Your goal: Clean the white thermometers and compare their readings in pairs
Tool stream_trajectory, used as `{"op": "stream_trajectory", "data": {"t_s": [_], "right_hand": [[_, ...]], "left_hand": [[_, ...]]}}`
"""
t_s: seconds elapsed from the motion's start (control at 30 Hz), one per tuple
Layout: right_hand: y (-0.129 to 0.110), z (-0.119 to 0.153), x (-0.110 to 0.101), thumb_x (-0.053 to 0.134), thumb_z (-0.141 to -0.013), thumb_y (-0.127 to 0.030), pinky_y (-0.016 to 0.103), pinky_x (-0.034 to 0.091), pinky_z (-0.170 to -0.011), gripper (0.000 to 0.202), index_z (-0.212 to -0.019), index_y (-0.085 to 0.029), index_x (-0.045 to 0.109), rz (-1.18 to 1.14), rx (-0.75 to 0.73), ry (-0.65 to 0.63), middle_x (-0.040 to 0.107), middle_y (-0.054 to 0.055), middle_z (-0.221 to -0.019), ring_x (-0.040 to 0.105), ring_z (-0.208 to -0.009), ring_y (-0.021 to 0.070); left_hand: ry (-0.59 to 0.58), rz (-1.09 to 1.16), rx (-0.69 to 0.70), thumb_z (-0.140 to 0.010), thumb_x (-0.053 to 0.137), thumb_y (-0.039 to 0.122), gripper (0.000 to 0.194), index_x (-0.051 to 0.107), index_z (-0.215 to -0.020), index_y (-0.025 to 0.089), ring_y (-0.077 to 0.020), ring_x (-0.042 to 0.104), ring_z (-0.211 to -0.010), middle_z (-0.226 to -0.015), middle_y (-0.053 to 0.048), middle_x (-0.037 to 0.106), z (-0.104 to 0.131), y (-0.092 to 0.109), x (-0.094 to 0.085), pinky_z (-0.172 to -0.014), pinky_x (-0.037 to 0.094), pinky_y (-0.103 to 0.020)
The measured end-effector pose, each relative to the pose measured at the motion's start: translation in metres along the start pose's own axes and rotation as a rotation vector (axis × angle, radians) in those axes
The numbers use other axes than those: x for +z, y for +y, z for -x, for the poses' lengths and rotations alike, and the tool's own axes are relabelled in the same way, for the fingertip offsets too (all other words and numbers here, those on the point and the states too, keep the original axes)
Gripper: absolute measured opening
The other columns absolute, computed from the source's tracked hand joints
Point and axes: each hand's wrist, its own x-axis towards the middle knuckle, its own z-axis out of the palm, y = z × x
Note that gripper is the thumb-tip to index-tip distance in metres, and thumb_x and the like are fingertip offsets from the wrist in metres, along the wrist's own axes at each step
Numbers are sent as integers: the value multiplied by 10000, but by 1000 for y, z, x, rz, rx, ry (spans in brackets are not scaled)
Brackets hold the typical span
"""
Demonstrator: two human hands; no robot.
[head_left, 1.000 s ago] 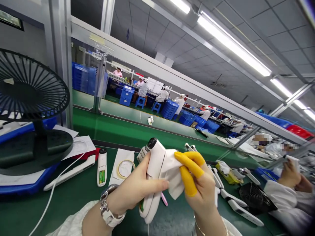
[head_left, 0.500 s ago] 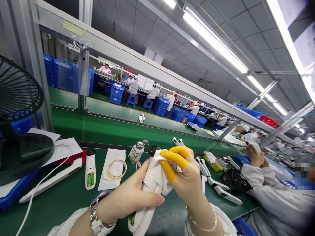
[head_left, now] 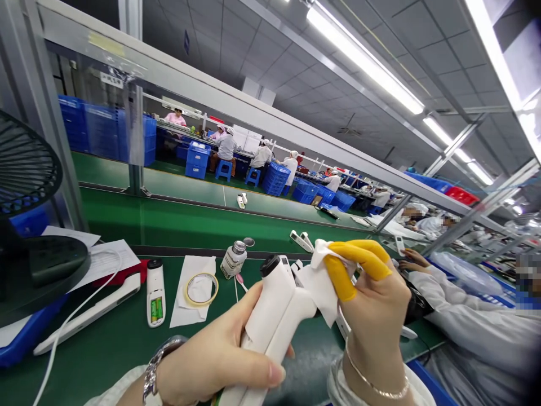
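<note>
My left hand (head_left: 228, 347) is wrapped round a white handheld device (head_left: 274, 307) with a black round end, tilted up to the right. To its right, my right hand (head_left: 367, 287), with yellow covers on several fingers, pinches a white cloth (head_left: 323, 282) that hangs beside the device's upper end. Behind them stands a small bottle (head_left: 234, 260) with a metal top. A roll of tape (head_left: 201, 289) lies on white paper (head_left: 181, 310) to the left, and beside it is a white device (head_left: 156, 299) showing green batteries.
A black fan (head_left: 38, 248) and a long white device (head_left: 91, 314) are at the left. More white devices (head_left: 301, 241) lie behind my hands. At the right, a person's sleeve (head_left: 452, 299) reaches over the bench. A metal frame post (head_left: 136, 141) rises at the back left.
My right hand has moved right with the cloth, uncovering the device's upper part. The device in my left hand has shifted slightly right. The other person's hands at the right have moved.
</note>
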Motion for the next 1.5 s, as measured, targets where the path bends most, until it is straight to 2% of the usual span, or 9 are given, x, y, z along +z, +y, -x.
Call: {"op": "stream_trajectory", "data": {"t_s": [0.1,0.27,0.6,0.73,0.9,1.07,1.17,1.3,1.5], "right_hand": [[-13,5,-3,658,-752,-134,382,440,-731,231,-926,-284,629,-32,-34,-79,572,20,-888,543,-805,195],[-31,8,0,638,-763,-133,371,417,-689,215,-924,-274,610,-14,-230,-411,560,11,-827,523,-738,175],[-27,2,0,628,-782,-171,364,343,-679,116,-861,-255,613,90,-298,-631,597,-6,-790,484,-714,167],[-24,2,-3,638,-783,-184,371,347,-703,109,-868,-248,612,134,-274,-516,604,4,-818,504,-747,175],[-22,4,-5,632,-782,-189,366,359,-698,107,-862,-258,612,72,-287,-601,606,-7,-791,500,-717,163],[-5,3,-7,618,-777,-192,382,397,-710,75,-824,-248,634,159,-99,-267,605,16,-816,538,-756,187],[3,6,-11,637,-769,-181,389,421,-726,130,-861,-272,621,43,21,-172,592,12,-844,544,-772,192],[-3,12,-11,636,-759,-148,408,428,-732,182,-887,-274,605,-16,-7,-184,574,21,-864,539,-792,205],[-15,15,-1,604,-766,-114,383,445,-727,220,-929,-263,604,3,-154,-351,570,21,-892,544,-794,182]], "left_hand": [[11,-2,-25,-680,690,195,908,141,-1391,329,-120,549,-722,-942,-20,595,-1,-1,1,-671,427,-260],[60,-49,-23,-695,681,195,862,182,-1381,346,-114,537,-735,-952,5,582,-4,-1,4,-668,422,-233],[103,-118,82,-706,659,143,770,306,-1341,399,-153,564,-893,-1004,32,599,-11,-14,4,-719,451,-222],[118,-131,71,-711,652,140,758,316,-1344,386,-147,566,-848,-977,27,610,-11,-17,3,-690,453,-221],[117,-112,48,-696,679,175,807,280,-1366,383,-182,580,-891,-1076,2,592,-9,-15,4,-693,467,-249],[118,-183,35,-697,689,210,826,248,-1384,334,-172,569,-886,-988,-12,624,-5,-9,6,-729,445,-243],[141,-161,-3,-702,678,231,908,121,-1416,295,-174,568,-858,-1009,-40,621,-4,-6,4,-724,441,-263],[124,-129,-2,-697,668,219,921,97,-1417,273,-181,565,-867,-987,-49,623,-7,-6,1,-735,434,-277],[109,-129,5,-699,658,173,815,223,-1375,307,-137,549,-776,-938,-11,619,-9,-3,3,-680,429,-240]]}}
